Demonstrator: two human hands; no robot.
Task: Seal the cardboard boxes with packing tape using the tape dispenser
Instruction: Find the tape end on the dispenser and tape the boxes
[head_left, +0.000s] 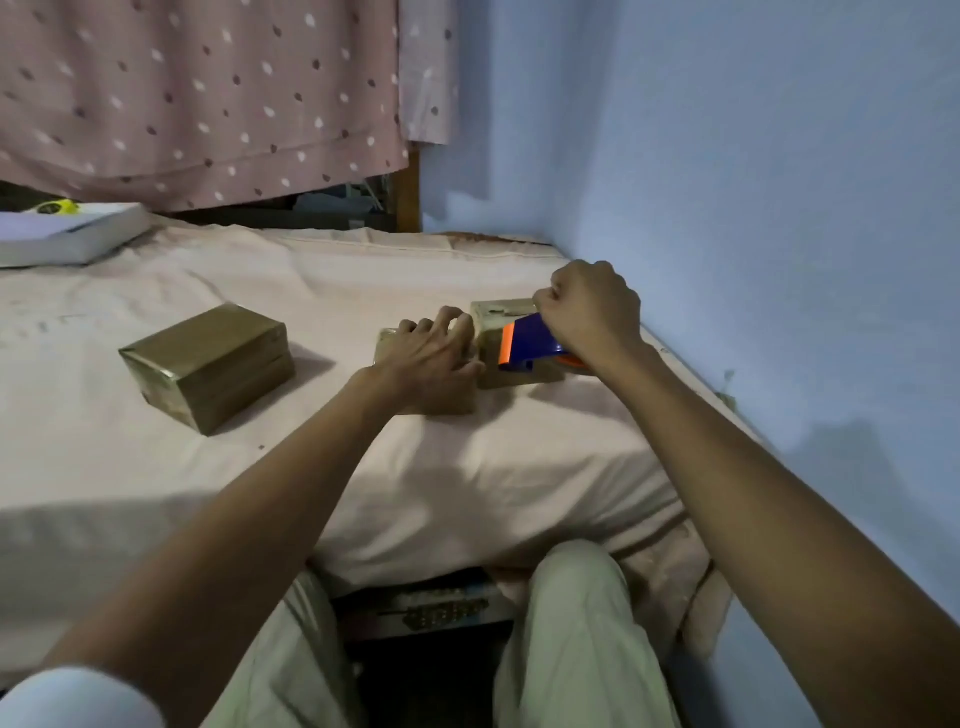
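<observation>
Three cardboard boxes lie on a bed covered by a pale sheet (260, 493). A tape-wrapped box (208, 364) sits apart at the left. A low box (447, 402) lies under my left hand (431, 353), whose spread fingers press on it and reach the side of a taller box (493, 322) just to its right. My right hand (592, 312) grips a blue and orange tape dispenser (524, 345) held against the taller box's near face. Much of both near boxes is hidden by my hands.
A white flat box (67, 234) with a yellow object (54, 207) on it lies at the bed's far left. A blue wall (753, 208) runs close along the bed's right side. A dotted curtain (208, 93) hangs behind. My knees (576, 597) touch the bed's front edge.
</observation>
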